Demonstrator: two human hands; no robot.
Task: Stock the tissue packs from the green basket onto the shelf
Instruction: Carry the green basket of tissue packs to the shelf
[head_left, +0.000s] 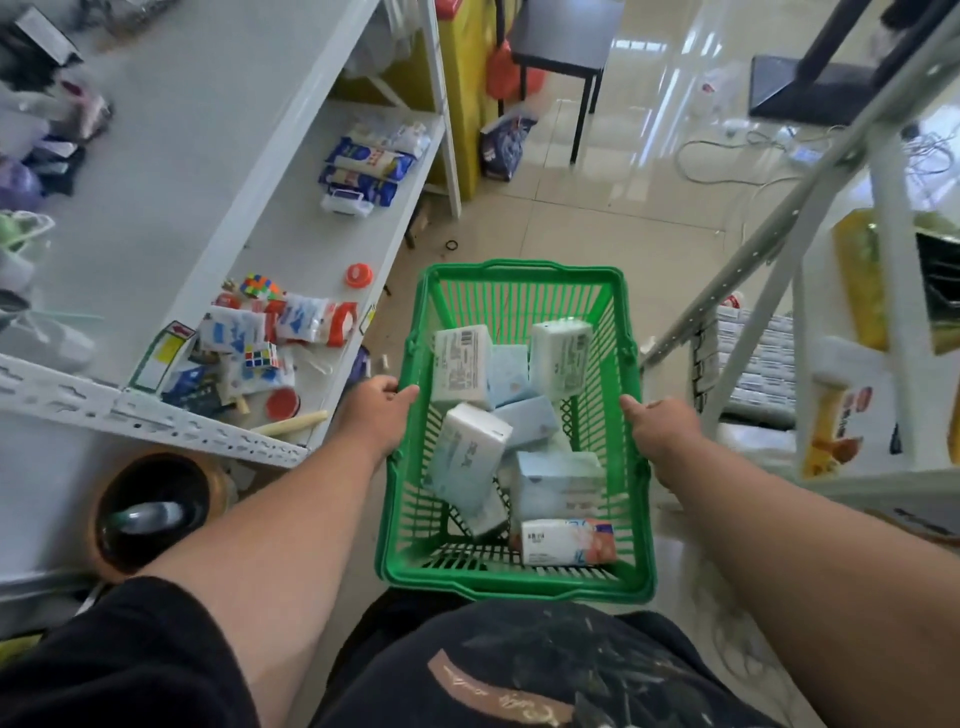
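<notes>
Tissue packs (470, 457) lie jumbled inside the green basket (524, 275), held above the tiled floor (597, 218); the left hand (376, 410) and right hand (660, 423) each curl around a side rim; the white shelf (291, 244) stands left.

tissue packs (470, 451) in basket (524, 275) | shelf (291, 244) left of basket | hands (382, 410) on basket's side rims

Both hands' fingers are curling out of sight under the basket (519, 280) rim; lower tissue packs (467, 457) are lying partly buried.
</notes>
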